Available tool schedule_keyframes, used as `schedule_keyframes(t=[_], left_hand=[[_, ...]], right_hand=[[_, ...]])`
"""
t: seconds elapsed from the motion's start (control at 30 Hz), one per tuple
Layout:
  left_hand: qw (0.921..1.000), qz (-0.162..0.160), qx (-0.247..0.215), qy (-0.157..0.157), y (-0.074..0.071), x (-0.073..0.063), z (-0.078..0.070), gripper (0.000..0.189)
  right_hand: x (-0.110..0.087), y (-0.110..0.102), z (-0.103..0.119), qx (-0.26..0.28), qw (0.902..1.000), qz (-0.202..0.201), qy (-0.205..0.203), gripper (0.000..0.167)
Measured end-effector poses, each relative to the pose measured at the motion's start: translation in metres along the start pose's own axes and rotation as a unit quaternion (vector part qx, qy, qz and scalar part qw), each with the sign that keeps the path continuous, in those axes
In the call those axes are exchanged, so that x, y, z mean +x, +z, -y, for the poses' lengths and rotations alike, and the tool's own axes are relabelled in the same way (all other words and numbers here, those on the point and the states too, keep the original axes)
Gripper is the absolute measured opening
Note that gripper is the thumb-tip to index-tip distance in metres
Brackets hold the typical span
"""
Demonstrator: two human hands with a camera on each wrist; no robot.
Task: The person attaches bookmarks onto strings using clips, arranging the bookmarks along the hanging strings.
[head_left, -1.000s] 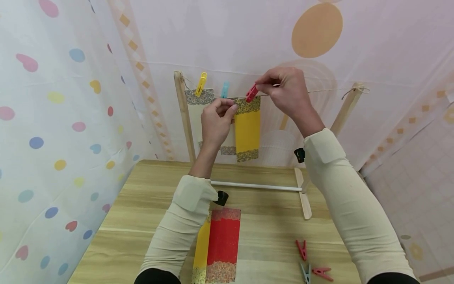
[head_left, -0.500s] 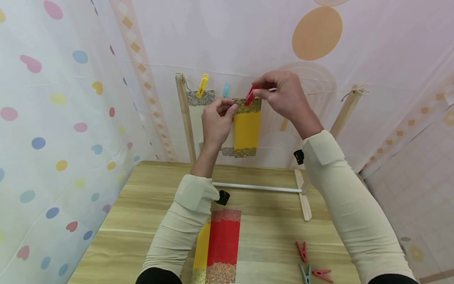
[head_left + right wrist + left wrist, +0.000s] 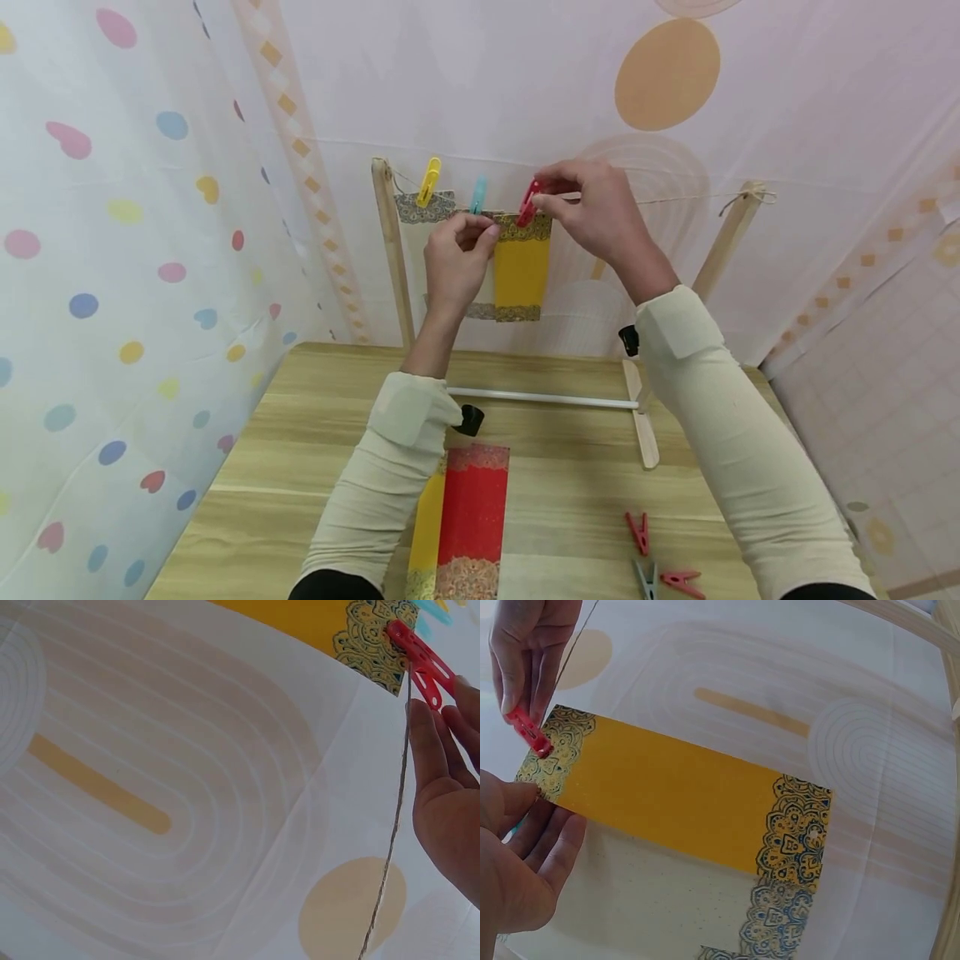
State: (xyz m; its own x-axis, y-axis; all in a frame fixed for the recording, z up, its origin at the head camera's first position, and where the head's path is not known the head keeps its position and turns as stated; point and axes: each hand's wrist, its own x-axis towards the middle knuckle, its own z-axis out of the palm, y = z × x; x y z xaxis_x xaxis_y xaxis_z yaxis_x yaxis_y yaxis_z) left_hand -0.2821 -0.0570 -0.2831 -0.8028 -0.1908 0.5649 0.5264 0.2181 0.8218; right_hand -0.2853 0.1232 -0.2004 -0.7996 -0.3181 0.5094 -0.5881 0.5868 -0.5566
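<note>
A yellow strip [image 3: 522, 268] with patterned ends hangs at the string. My left hand [image 3: 458, 258] pinches its upper left corner. In my right hand [image 3: 600, 208] I hold a red clothespin [image 3: 528, 203] between thumb and fingers, its tip over the strip's patterned top edge. The right wrist view shows the clothespin's tip [image 3: 397, 630] on the patterned end, right where the string [image 3: 397, 787] meets it. Left of the yellow strip hang pale patterned strips [image 3: 652, 900], partly hidden by my left hand. A yellow clothespin [image 3: 428, 182] and a light blue clothespin [image 3: 478, 195] sit above them.
The string runs between two wooden posts, left [image 3: 392, 250] and right [image 3: 731, 233]. A white rod [image 3: 547, 397] joins the stand's base. On the table [image 3: 300, 467] lie a red strip [image 3: 474, 508], a yellow one [image 3: 425, 533], two red clothespins [image 3: 637, 533] and a grey one [image 3: 647, 579].
My right hand has come down slightly, and the red clothespin stands more upright at the strip's top edge. The yellow strip's lower end has swung up a little. My left hand stays almost still.
</note>
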Motion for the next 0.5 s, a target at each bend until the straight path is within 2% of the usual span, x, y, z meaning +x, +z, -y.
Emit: schedule_keyframes(t=[0.3,0.5], left_hand=[[0.9993,0.01,0.01,-0.035,-0.003,-0.002,0.005,0.012],[0.9991,0.01,0.009,-0.039,-0.007,-0.003,0.007,0.013]], right_hand=[[-0.008,0.002,-0.005,0.021,0.9993,-0.028,-0.012,0.029],[-0.019,0.001,-0.01,0.032,0.9969,-0.063,-0.033,0.024]])
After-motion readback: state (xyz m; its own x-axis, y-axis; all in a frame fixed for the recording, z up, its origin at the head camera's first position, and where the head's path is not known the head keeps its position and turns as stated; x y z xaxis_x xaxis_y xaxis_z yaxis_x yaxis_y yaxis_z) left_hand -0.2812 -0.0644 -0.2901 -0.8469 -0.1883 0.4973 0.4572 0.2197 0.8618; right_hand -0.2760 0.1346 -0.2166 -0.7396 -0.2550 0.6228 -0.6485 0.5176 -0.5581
